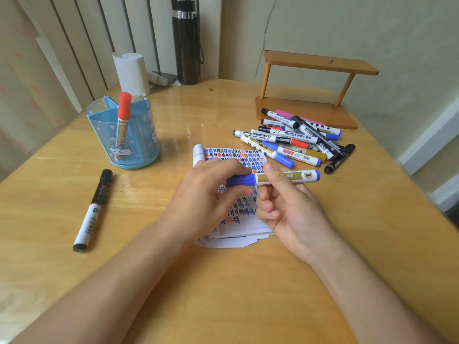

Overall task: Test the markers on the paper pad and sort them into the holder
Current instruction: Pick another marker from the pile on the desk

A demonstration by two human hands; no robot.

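From where I stand, the person works bare-handed: the left hand [206, 194] and the right hand [290, 209] are both uncovered. The left forearm [111, 281] and the right forearm [360, 281] are bare as well, right down to the lower edge of the view. The nail on the right thumb [272, 170] is cut short and looks plain.
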